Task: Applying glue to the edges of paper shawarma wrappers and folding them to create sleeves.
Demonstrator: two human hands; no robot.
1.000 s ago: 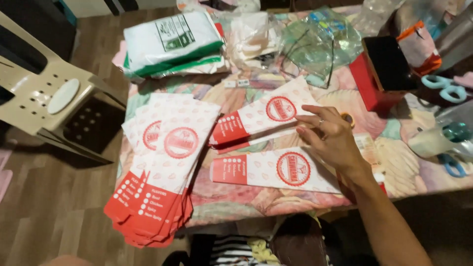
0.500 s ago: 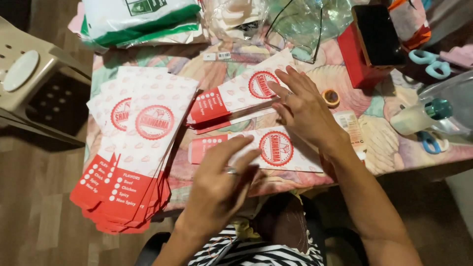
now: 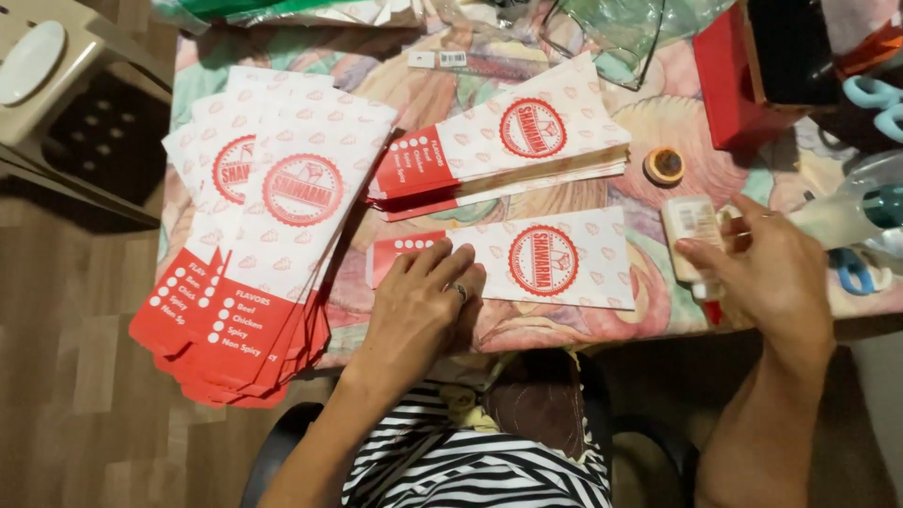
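The left hand (image 3: 419,306) lies flat, fingers spread and grasping nothing, pressing the red end of a single white-and-red paper sleeve (image 3: 527,263) onto the patterned tabletop (image 3: 649,310). That sleeve lies lengthwise at the near edge of the tabletop, just in front of the person's lap. The right hand (image 3: 767,273) has its grip closed around a small glue bottle (image 3: 694,240), held upright off the sleeve's right end; its nozzle is hidden behind the fingers, so whether it is capped cannot be told.

Just behind the single sleeve sits a short stack of finished sleeves (image 3: 503,150), and to the left a fanned pile of flat sleeves (image 3: 268,226) hangs well over the tabletop's edge. A roll of tape (image 3: 664,166) lies near a red box (image 3: 743,85).

The overhanging pile looks the likeliest trouble: a nudge from the left forearm could tip it to the floor. Glue could also drip onto the cloth or the printed face if the bottle is tilted before it is over the sleeve, and the sleeve may skew if the pressing hand lifts.
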